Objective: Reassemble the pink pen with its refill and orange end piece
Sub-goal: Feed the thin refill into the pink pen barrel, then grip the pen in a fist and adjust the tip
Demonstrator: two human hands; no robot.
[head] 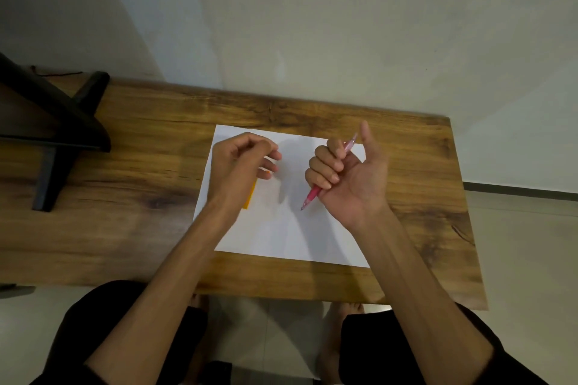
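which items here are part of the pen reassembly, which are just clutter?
Job:
- pink pen, gripped in right hand
- orange piece on the white paper, partly hidden under left hand

Lying about:
- black stand at the wooden table's left end

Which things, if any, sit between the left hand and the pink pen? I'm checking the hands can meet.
Nothing visible does. Only bare white paper lies between the left hand and the pink pen, gripped in the right hand.
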